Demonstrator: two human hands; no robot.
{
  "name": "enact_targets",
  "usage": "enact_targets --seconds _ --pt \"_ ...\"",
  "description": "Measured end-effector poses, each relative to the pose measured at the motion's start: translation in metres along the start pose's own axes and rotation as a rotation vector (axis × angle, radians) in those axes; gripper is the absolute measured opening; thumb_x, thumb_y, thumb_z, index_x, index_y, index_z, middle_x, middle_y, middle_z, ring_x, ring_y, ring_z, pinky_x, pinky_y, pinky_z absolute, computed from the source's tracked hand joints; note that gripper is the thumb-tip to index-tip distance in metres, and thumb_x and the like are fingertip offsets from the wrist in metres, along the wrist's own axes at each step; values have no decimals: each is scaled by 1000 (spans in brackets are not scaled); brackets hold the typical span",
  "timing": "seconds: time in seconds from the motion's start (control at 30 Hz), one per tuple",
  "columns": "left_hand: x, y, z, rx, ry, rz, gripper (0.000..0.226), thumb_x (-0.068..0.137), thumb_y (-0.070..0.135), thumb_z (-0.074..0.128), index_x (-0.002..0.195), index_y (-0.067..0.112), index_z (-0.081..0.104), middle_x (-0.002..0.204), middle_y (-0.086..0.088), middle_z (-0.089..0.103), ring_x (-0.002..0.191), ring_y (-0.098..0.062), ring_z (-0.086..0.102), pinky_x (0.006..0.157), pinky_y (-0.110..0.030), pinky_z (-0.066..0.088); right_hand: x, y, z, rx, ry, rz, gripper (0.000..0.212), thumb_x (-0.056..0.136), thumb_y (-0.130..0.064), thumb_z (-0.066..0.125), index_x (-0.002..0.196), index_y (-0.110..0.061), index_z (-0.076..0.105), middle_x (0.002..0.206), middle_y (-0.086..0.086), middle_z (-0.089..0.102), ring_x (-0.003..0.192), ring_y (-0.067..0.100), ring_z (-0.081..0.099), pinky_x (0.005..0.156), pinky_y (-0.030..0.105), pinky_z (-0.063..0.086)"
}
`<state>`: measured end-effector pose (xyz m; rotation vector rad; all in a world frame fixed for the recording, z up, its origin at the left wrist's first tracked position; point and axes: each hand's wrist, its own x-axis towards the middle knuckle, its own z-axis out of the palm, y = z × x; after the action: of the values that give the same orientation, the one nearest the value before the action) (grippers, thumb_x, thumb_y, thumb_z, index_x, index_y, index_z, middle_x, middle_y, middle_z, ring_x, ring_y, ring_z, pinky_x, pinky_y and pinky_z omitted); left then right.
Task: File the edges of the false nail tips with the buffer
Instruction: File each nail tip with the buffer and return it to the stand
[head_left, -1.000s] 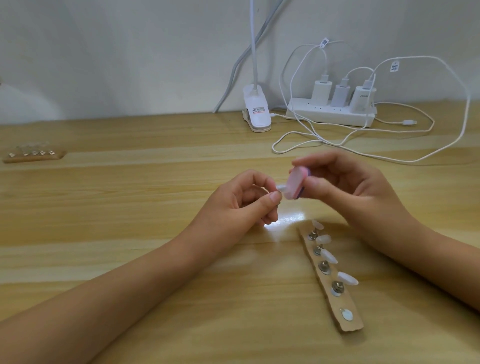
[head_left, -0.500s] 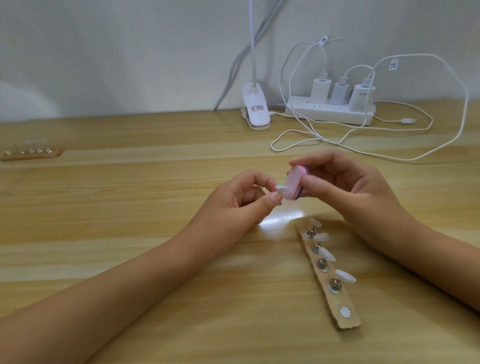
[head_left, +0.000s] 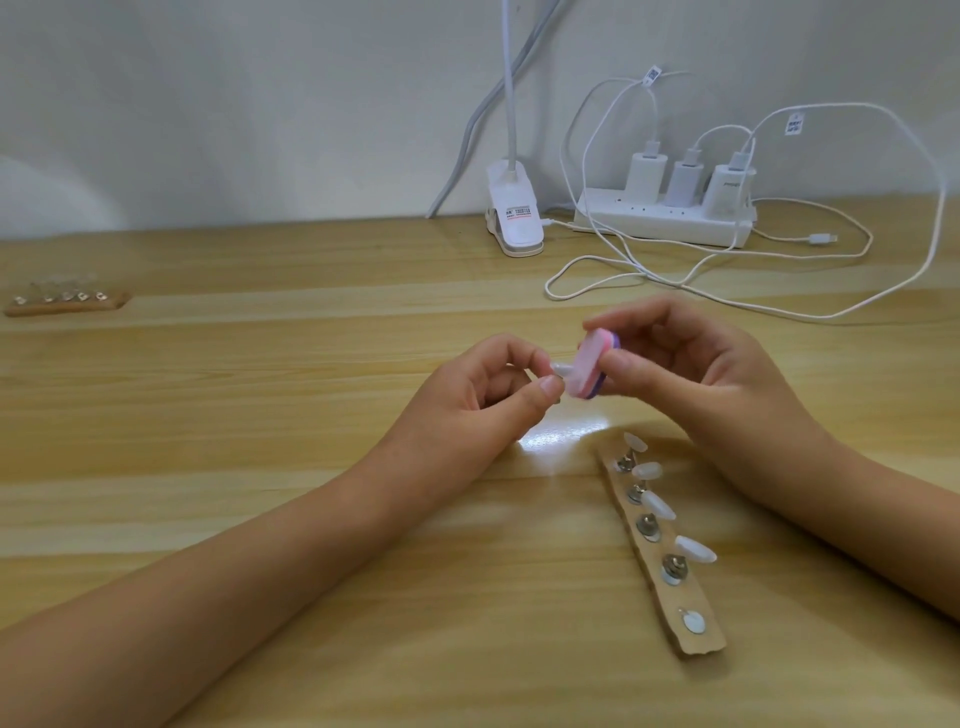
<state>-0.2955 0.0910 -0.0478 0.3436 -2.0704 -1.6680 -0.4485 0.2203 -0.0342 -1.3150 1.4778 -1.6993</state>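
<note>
Head view: nail tip edge against buffer

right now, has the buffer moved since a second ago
No. The buffer, pinched in the right hand, keeps the same offset from the cardboard strip's far end.

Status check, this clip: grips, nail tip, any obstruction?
Left grip pinches small translucent false nail tip. Right grip holds pink-and-purple buffer pad against its edge. Nothing obstructs; brown cardboard strip of tips beside right wrist.
</note>
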Motion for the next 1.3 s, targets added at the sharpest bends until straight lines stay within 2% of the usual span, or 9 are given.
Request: enact_targets --seconds 0.17,0.4,0.53,0.63,0.73,0.83,0.93,1.1,1.3 --pt "1 1 0 -8 16 6 2 94 17 59 93 17 57 66 -2 47 56 -12 34 52 -20 29 -1 0 1 11 14 3 25 80 -17 66 105 -10 66 91 5 74 87 16 71 80 23 56" --pt "1 -1 -1 -12 10 11 4 95 20 61 93 18 58 62 0 44 57 -15 32 53 -25 27 0 0 1 39 -41 55 24 80 -14 66 103 -6 66 89 6 76 82 14 73 77 20 56" --pt "1 -1 -1 -19 3 14 7 92 22 61 94 16 58 66 -2 47 56 -11 35 52 -20 30 0 0 0 13 23 -8 25 81 -16 66 104 -10 66 90 5 74 86 16 72 81 24 56" --pt "1 -1 0 -9 -9 10 5 94 21 61 94 17 58 66 -3 47 57 -13 34 53 -23 29 1 0 0 -5 -26 26 26 80 -18 67 105 -10 66 91 7 75 86 15 72 85 27 57" --pt "1 -1 0 -8 -5 5 9 90 25 61 94 18 58 69 -4 49 58 -13 35 53 -22 30 1 0 -2 0 41 -21 26 79 -18 67 105 -12 66 94 3 74 90 14 70 89 29 56" --pt "1 -1 -1 5 -12 9 6 94 20 59 96 14 58 64 1 47 57 -12 35 53 -22 30 0 1 -1 -35 -35 29 30 79 -21 68 106 -9 65 93 6 74 90 17 71 87 31 57" --pt "1 -1 -1 -7 -2 4 4 96 18 59 95 14 58 66 0 48 56 -10 37 53 -19 32 0 2 0 -30 -2 -9 29 80 -18 67 106 -7 64 93 7 73 91 19 71 84 29 57" --pt "1 1 1 -23 10 -4 4 96 14 57 92 14 57 66 -2 48 54 -9 38 52 -16 33 0 2 -1 -21 52 -73 26 79 -18 68 104 -11 64 93 -1 72 92 17 69 84 26 56" --pt "2 2 2 -25 10 0 3 96 13 56 92 13 56 64 1 49 56 -8 40 53 -14 35 0 3 -1 -43 47 -75 26 80 -18 68 104 -12 64 95 2 72 94 16 68 85 28 56"
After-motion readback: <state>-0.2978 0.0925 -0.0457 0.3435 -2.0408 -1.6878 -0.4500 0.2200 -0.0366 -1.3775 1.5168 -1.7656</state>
